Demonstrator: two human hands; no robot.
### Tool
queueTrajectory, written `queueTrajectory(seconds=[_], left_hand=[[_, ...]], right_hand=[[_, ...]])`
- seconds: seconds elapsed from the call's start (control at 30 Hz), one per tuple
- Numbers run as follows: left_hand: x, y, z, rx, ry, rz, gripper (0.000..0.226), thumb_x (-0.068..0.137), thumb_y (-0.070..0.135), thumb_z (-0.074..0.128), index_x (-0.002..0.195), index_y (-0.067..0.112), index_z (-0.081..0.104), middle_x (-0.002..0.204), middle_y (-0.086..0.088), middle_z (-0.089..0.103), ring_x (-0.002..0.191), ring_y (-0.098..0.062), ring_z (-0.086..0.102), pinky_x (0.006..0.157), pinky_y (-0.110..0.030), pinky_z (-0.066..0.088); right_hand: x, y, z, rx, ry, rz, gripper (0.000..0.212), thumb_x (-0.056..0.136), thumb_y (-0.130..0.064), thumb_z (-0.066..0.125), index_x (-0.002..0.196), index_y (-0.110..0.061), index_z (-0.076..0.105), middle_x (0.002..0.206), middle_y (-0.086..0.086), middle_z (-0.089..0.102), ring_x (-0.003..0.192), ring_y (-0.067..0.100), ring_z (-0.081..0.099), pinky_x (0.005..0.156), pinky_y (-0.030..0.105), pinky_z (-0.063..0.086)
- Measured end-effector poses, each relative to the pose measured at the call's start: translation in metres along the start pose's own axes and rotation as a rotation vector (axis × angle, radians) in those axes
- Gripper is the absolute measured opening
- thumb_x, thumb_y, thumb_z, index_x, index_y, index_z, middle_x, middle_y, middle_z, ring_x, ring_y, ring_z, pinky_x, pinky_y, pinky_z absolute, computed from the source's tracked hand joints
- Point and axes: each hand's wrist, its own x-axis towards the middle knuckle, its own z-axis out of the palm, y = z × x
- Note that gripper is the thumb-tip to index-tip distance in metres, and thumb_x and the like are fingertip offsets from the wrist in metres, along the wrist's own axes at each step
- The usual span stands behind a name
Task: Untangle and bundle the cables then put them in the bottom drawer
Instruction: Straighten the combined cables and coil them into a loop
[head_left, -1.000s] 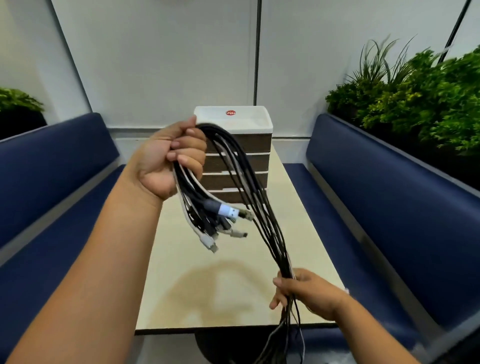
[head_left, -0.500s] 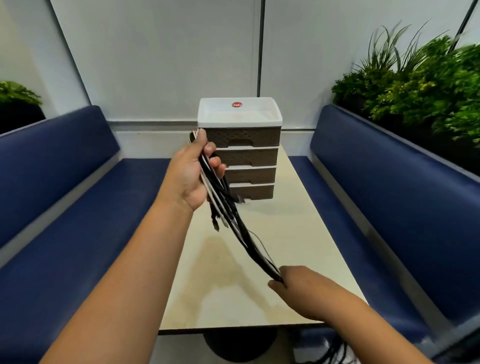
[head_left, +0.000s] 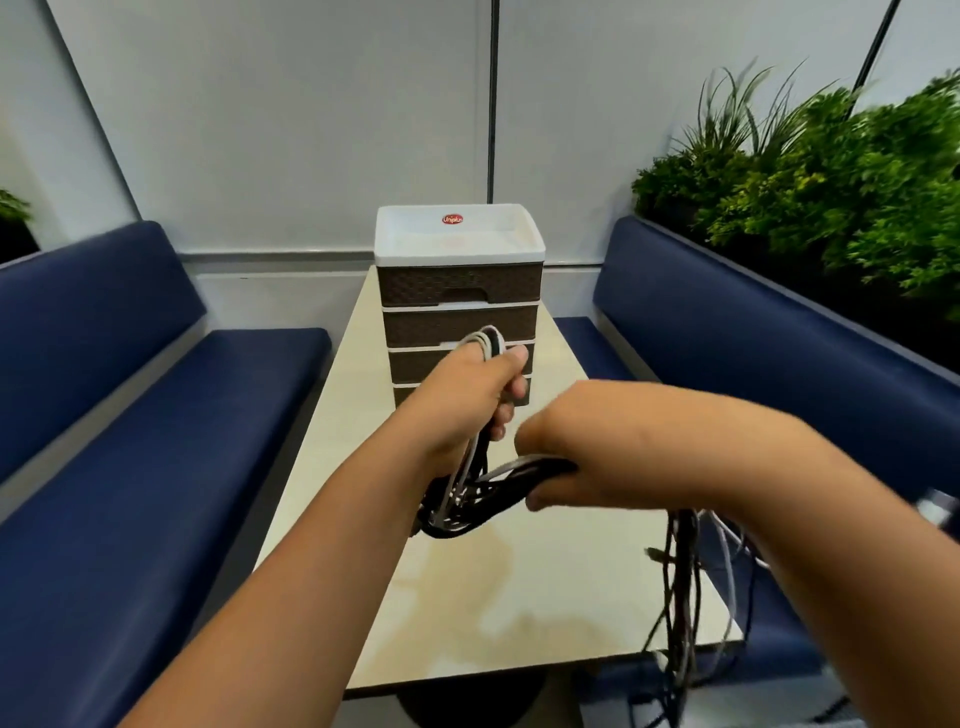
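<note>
My left hand (head_left: 470, 402) grips the folded top of a bunch of black and white cables (head_left: 470, 499) above the middle of the table (head_left: 519, 582). A loop of cable sticks up over its fingers. My right hand (head_left: 561, 467) holds the same bunch just to the right and below, its fingers curled round the strands. The loose cable ends (head_left: 685, 597) hang down from my right hand past the table's near right edge. Behind my hands stands a brown drawer unit (head_left: 460, 296) with a white top and all drawers closed. My left hand hides most of the bottom drawer.
Blue padded benches (head_left: 130, 415) run along both sides of the narrow beige table. Green plants (head_left: 831, 171) fill a planter behind the right bench. A white panelled wall closes off the far end.
My left hand has dropped from in front of the upper drawers to table-middle height. My right hand has swung up and left beside it, folding the cable bunch into a loop between them.
</note>
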Motion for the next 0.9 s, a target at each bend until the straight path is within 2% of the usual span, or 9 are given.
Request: queueTrajectory(seconds=[0.17, 0.33, 0.43, 0.5, 0.6, 0.7, 0.77, 0.83, 0.9], left_hand=[[-0.009, 0.007, -0.005, 0.071, -0.192, -0.050, 0.016, 0.089, 0.001, 0.047, 0.092, -0.004, 0.061, 0.075, -0.020, 0.059, 0.066, -0.028, 0.057, 0.057, -0.032, 0.046], [-0.013, 0.011, -0.004, 0.040, -0.327, -0.095, 0.025, 0.096, 0.011, 0.045, 0.078, 0.004, 0.061, 0.056, -0.016, 0.060, 0.052, -0.025, 0.061, 0.055, -0.032, 0.049], [-0.014, 0.010, -0.007, 0.008, -0.465, -0.127, 0.031, 0.096, 0.016, 0.036, 0.077, 0.004, 0.057, 0.057, -0.013, 0.053, 0.048, -0.025, 0.056, 0.055, -0.031, 0.044], [-0.013, 0.009, -0.009, -0.074, -0.623, -0.191, 0.039, 0.096, 0.032, 0.029, 0.078, 0.005, 0.051, 0.060, -0.014, 0.049, 0.044, -0.024, 0.050, 0.047, -0.026, 0.043], [-0.013, 0.011, -0.014, -0.174, -0.832, -0.238, 0.046, 0.086, 0.048, 0.037, 0.091, 0.004, 0.050, 0.062, -0.014, 0.049, 0.041, -0.019, 0.047, 0.041, -0.021, 0.042], [-0.015, 0.016, -0.018, -0.024, -0.832, -0.188, 0.029, 0.077, 0.025, 0.059, 0.094, 0.003, 0.052, 0.056, -0.004, 0.045, 0.037, -0.008, 0.040, 0.037, -0.015, 0.035], [-0.016, 0.019, -0.020, 0.040, -0.794, -0.166, 0.008, 0.082, 0.014, 0.059, 0.077, 0.011, 0.054, 0.050, 0.003, 0.035, 0.035, -0.004, 0.031, 0.035, -0.013, 0.026], [-0.016, 0.019, -0.026, 0.018, -0.781, -0.216, 0.029, 0.089, 0.020, 0.056, 0.061, 0.020, 0.050, 0.046, 0.007, 0.029, 0.033, -0.001, 0.027, 0.034, -0.012, 0.020], [-0.017, 0.021, -0.031, -0.075, -0.806, -0.261, 0.029, 0.090, 0.023, 0.056, 0.065, 0.019, 0.044, 0.043, 0.009, 0.028, 0.030, 0.001, 0.027, 0.033, -0.012, 0.018]], right_hand=[[0.008, 0.017, -0.015, 0.195, 0.192, -0.018, 0.029, 0.077, -0.039, 0.078, 0.086, -0.028, 0.052, 0.077, -0.012, 0.057, 0.068, 0.004, 0.050, 0.057, 0.020, 0.038], [0.014, 0.026, -0.014, 0.272, 0.339, 0.024, 0.054, 0.060, -0.039, 0.089, 0.074, -0.026, 0.039, 0.074, -0.007, 0.053, 0.065, 0.007, 0.042, 0.056, 0.023, 0.036], [0.017, 0.035, -0.017, 0.378, 0.307, 0.019, 0.054, 0.060, -0.038, 0.090, 0.077, -0.020, 0.042, 0.073, -0.004, 0.056, 0.060, 0.005, 0.043, 0.053, 0.021, 0.037], [0.017, 0.045, -0.021, 0.505, 0.249, -0.013, 0.053, 0.063, -0.032, 0.090, 0.081, -0.016, 0.043, 0.070, -0.004, 0.054, 0.056, 0.004, 0.045, 0.052, 0.021, 0.039], [0.017, 0.066, -0.021, 0.801, 0.091, -0.096, 0.046, 0.071, -0.015, 0.086, 0.086, -0.015, 0.042, 0.076, 0.006, 0.060, 0.070, 0.028, 0.067, 0.057, 0.035, 0.049], [0.018, 0.080, -0.018, 0.918, 0.034, -0.183, 0.041, 0.077, 0.001, 0.079, 0.091, -0.013, 0.043, 0.086, 0.001, 0.062, 0.073, 0.032, 0.062, 0.059, 0.041, 0.048], [0.021, 0.085, -0.016, 0.941, 0.030, -0.208, 0.040, 0.079, 0.008, 0.074, 0.093, -0.012, 0.042, 0.087, -0.001, 0.061, 0.071, 0.026, 0.058, 0.056, 0.034, 0.048], [0.021, 0.089, -0.013, 1.006, 0.040, -0.227, 0.040, 0.077, 0.011, 0.071, 0.095, -0.010, 0.043, 0.087, 0.009, 0.058, 0.067, 0.022, 0.057, 0.054, 0.026, 0.050], [0.019, 0.094, -0.008, 1.111, 0.078, -0.256, 0.037, 0.076, 0.011, 0.067, 0.096, -0.009, 0.043, 0.084, 0.019, 0.054, 0.059, 0.019, 0.056, 0.052, 0.023, 0.049]])
